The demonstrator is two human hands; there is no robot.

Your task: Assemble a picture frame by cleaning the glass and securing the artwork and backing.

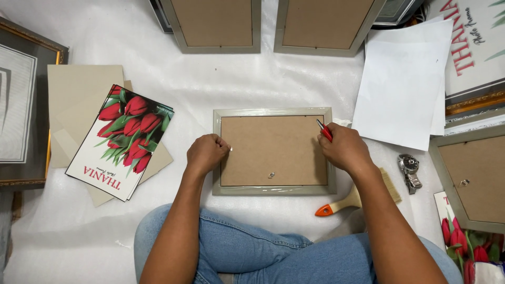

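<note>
A grey picture frame (273, 190) lies face down before me, its brown backing board (273, 150) up, with a small metal hanger near the board's lower edge. My left hand (206, 152) is a closed fist resting on the frame's left edge, pressing at a small metal tab. On the right edge sits my right hand (343, 149), gripping a red-handled tool (324, 130) whose metal tip points at the frame's upper right corner.
A tulip print (121, 141) lies on beige cards to the left. White paper sheets (402, 84) are on the right. A brush with an orange handle (342, 202) and a wristwatch (409, 169) lie near my right arm. More face-down frames (215, 26) sit behind and right.
</note>
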